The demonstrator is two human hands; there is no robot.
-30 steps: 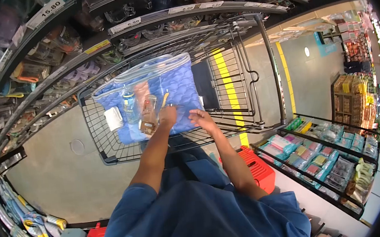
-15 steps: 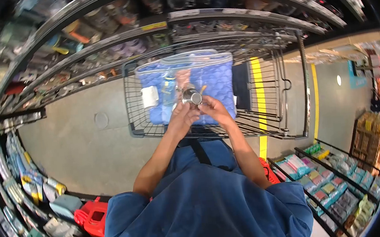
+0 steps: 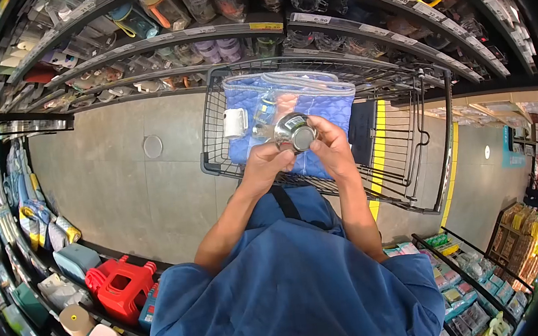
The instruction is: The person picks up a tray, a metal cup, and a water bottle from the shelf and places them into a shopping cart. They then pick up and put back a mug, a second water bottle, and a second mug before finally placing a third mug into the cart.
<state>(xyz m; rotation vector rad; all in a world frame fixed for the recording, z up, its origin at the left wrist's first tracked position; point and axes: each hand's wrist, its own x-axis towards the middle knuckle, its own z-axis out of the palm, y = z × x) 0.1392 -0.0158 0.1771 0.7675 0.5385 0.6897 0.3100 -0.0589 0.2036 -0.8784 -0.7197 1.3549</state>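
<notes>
Head view: vs 0.5 s ago, round clear-and-silver container (image 3: 295,132) shows larger, i.e. nearer cam, shiny disc end facing up (lid or base, can't tell); so both hands look occupied, neither free;
Hanging grey-and-yellow cloth goods (image 3: 18,181): far L, well apart from hands;
Red plastic crate (image 3: 118,305): near L, on low shelf behind L arm;
Black wire cart (image 3: 211,165): ahead of person; its near wall runs under forearms, so stands btwn person + goods;
White packet (image 3: 235,123): L end of cart, at quilt's edge;
Bare left hand (image 3: 267,167): fingers curled in, thumb + fingertips gripping container's lower L side;
Container: held btwn both hands, tilted, raised above quilt;
Folded blue quilted bundle (image 3: 324,104): mid-cart, part-hidden by hands + container; small clear-wrapped items (image 3: 264,111) on top also part-blocked, hard to ID;
Bare right hand (image 3: 334,149): thumb + fingers closed on container's R side;
Dark metal shelves (image 3: 222,31): span far side beyond cart, w/ cups + price tags;
Low black rack (image 3: 462,276): near R, w/ packaged goods, well apart from hands
</notes>
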